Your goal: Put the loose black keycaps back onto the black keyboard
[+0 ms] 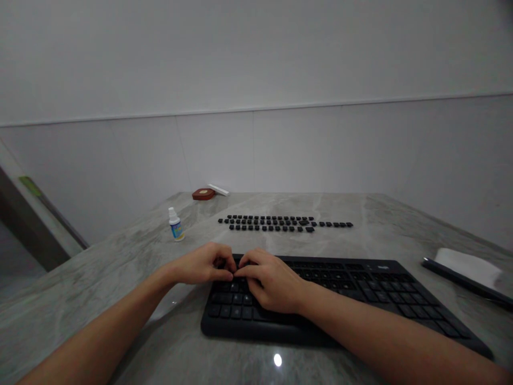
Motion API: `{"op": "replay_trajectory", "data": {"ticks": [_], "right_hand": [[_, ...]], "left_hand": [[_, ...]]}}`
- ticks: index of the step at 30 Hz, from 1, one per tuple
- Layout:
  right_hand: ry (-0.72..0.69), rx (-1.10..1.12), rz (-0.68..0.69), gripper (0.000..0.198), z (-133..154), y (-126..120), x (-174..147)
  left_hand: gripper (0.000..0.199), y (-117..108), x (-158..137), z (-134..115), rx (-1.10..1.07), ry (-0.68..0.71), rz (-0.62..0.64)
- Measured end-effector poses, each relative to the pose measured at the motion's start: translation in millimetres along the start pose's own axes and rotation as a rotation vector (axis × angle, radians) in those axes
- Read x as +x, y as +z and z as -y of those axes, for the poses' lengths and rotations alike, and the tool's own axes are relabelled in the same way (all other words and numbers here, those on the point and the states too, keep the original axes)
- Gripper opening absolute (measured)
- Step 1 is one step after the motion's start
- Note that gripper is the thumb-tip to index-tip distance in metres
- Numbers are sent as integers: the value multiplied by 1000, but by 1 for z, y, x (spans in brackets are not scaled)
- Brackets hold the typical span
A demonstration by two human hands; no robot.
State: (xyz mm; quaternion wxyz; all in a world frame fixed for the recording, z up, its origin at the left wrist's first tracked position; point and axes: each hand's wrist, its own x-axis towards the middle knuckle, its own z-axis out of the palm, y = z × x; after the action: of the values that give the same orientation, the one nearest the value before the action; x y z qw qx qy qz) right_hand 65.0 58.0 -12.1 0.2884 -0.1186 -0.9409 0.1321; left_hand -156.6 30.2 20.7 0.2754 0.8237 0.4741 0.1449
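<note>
A black keyboard point(272, 332) lies in front of me, slanting toward the lower right. My left hand point(210, 262) is at its upper left corner, with thumb and fingers curled together in a pinch. Right beside it, my right hand point(272, 280) rests over the left part of the keys, its thumb and forefinger closed near my left fingertips. Whatever sits between the fingers of either hand is too small or hidden to make out. Behind the keyboard, loose black keycaps point(276, 221) are laid out in rows. Part of the key field shows dark gaps where keycaps are off.
A small white bottle with a blue label point(176, 227) stands at left. Farther back are a reddish-brown case point(203, 194) and a white strip point(218, 190) by the wall. On the right, a dark long object point(460, 278) lies against a white cloth or tissue point(468, 264). The table point(132, 251) is grey marble.
</note>
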Motion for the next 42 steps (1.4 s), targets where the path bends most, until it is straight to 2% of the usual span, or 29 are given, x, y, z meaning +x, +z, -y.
{"op": "replay_trajectory", "data": {"ticks": [12,19,25,28,33,39,42], "right_hand": [[-23,-11,1,37,0,0,0],[2,-93,41,38,-2,3,-1],[54,-149,104,38,-1,4,2],[70,-180,130,38,0,2,2],[72,-178,149,37,-1,0,-1],[86,-102,68,41,-6,4,-4],[93,-66,51,43,-7,4,-3]], "left_hand": [[15,0,1,-2,-15,-63,1],[13,1,3,4,-108,-32,11],[11,2,6,3,-25,-29,-14],[7,1,6,-6,61,30,25],[13,1,5,-21,202,166,53],[18,3,1,-8,180,199,4],[25,9,5,4,178,157,-109]]}}
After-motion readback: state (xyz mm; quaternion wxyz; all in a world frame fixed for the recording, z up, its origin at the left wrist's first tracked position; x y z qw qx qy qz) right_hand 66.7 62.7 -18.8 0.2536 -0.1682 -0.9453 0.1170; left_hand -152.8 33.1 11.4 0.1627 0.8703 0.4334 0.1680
